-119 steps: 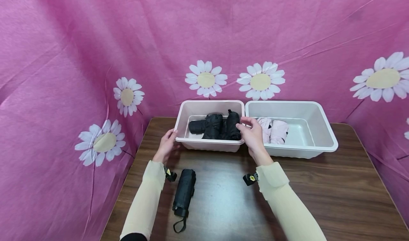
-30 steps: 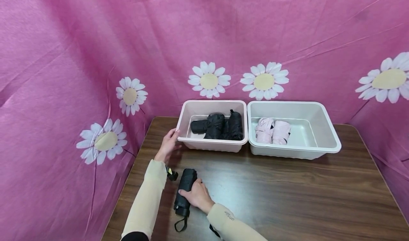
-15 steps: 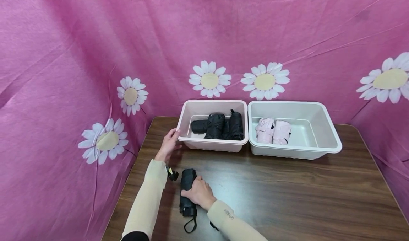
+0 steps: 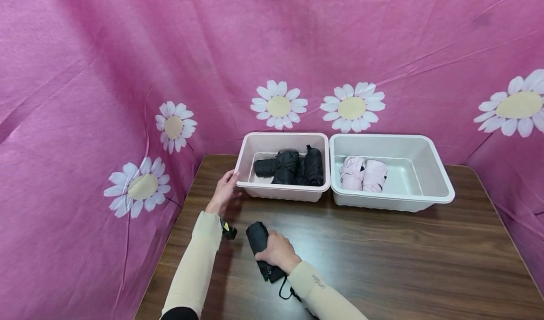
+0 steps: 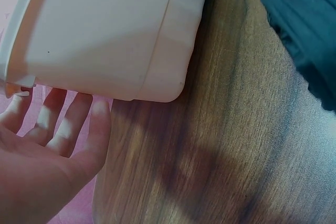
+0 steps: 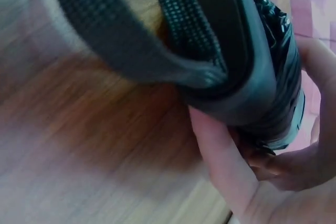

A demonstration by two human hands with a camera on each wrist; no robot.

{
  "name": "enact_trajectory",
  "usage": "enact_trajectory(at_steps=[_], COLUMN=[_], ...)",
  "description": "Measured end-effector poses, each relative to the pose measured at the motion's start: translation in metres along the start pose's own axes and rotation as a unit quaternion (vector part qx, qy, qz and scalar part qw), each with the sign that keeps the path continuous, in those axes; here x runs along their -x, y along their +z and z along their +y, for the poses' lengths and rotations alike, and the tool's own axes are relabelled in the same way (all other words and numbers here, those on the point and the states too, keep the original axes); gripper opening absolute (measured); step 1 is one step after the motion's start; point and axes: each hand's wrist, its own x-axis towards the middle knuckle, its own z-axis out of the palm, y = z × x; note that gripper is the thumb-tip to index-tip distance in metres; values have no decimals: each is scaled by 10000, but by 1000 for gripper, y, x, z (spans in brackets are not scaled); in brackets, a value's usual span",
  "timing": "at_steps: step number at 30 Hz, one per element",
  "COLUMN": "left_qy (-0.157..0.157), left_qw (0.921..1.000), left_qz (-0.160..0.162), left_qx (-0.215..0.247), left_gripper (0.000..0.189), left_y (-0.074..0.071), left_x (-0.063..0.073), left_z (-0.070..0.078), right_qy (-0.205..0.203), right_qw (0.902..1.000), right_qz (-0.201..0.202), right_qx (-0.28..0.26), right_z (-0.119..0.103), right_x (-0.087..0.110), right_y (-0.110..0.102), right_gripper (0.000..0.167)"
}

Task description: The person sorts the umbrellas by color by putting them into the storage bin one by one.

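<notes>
My right hand (image 4: 278, 251) grips a black folding umbrella (image 4: 257, 237) over the front of the table, thumb on one side and fingers round the other. Its end cap (image 6: 226, 19) and woven wrist strap (image 6: 115, 40) fill the right wrist view. My left hand (image 4: 223, 192) rests at the left end of the pinkish-white bin (image 4: 280, 191), its fingers touching the end wall in the left wrist view. Several black folded umbrellas (image 4: 286, 166) lie in that bin, the rightmost one leaning against the right wall.
A grey-white bin (image 4: 391, 202) stands directly right of the first one, with two pale pink folded umbrellas (image 4: 374, 174) at its left end. Both bins sit at the back of the brown wooden table (image 4: 382, 254). Behind hangs a pink cloth (image 4: 212, 51) with daisies.
My right hand left the pinkish-white bin, took hold of the umbrella on the table, then shifted it right and turned it. My left hand stays at the bin.
</notes>
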Motion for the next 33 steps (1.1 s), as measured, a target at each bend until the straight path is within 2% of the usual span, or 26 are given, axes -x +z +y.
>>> enact_trajectory(at_steps=[3,7,10,16,24,33], left_qy=[-16,-48,-77,-22,118,127], left_qw=[10000,9999,9998,9997,9998,9998], left_qz=[-7,-91,-185,-136,-8,24], left_qx=[3,2,64,188,159,129], left_gripper=[46,45,45,47,44,42], left_y=[0,2,2,1,2,1], left_x=[-1,11,14,-2,-3,-4], left_z=[0,12,17,1,-3,-4], right_qy=[-8,-71,-82,-5,117,-110], right_qw=[10000,9999,9999,9994,9979,9991], right_qz=[-38,-53,-108,-318,-492,-261], right_qx=[35,90,55,-120,-393,-328], right_z=[3,9,13,18,21,17], right_x=[2,2,0,-1,-1,1], right_y=[-4,-7,-8,-13,-17,-25], right_gripper=[56,56,54,56,66,71])
